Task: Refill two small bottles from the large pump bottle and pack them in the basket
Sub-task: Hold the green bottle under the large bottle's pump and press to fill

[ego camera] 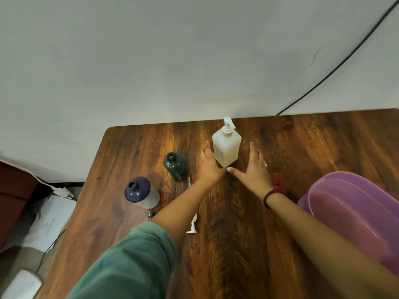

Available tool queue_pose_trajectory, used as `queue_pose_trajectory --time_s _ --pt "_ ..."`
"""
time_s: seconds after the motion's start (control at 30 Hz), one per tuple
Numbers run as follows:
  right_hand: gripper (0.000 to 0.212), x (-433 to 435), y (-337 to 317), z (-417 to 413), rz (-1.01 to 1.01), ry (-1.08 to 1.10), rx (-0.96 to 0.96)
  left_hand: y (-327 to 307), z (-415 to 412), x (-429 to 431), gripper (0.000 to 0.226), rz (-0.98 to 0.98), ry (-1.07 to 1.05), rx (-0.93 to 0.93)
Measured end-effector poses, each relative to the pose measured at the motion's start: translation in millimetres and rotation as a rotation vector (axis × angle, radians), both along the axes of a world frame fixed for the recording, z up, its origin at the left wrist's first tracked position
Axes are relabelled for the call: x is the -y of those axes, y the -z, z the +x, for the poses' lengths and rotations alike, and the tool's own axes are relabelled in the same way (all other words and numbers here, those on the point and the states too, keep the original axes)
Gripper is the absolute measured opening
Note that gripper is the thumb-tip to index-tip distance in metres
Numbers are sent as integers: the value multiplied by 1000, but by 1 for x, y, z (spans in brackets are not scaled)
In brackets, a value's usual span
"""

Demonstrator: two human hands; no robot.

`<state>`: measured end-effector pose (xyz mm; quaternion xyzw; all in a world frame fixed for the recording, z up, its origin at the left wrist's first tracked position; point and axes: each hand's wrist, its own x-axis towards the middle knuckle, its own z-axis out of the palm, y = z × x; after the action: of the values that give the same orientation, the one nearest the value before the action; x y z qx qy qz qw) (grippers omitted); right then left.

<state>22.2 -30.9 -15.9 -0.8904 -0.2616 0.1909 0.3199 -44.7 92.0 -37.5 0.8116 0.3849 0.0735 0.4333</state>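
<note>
So, head view: I am looking down on a brown wooden table (237, 244) that stands against a pale wall.
Pump bottle: the large cream pump bottle (226, 147) stands upright near the far edge of the table, between my two hands, its white pump head on top.
My left hand: my left hand (210, 167) is spread flat with the fingers straight, lying along the bottle's left side; I cannot tell whether it touches or only comes close, and it holds nothing.
My right hand: my right hand (252, 169) is wide too, fingers straight and just apart from the bottle's right side, the thumb stretched toward the bottle's base and near my left thumb.
Green bottle: the small dark green bottle (176, 167) stands upright, uncapped, just left of my left hand.
Blue bottle: the small blue-topped bottle (141, 193) with a white body stands uncapped nearer the table's left edge.
Basket: the purple basket (345, 203) sits on the table's right side, beside my right forearm, partly cut off by the frame.
White pump part: a white pump part (192, 225) lies on the table, partly under my left forearm.
Wrist and sleeve: a red thread (273, 194) circles my right wrist; a green sleeve (129, 262) covers my upper left arm.
Cable: a black cable (345, 59) runs down the wall to the table's far edge.
</note>
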Motion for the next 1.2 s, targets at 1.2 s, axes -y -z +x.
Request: queue_pose_trajectory --time_s 1.2 --pt "91 40 30 -49 183 144 -39 -3 -105 1 92 -1 -510 333"
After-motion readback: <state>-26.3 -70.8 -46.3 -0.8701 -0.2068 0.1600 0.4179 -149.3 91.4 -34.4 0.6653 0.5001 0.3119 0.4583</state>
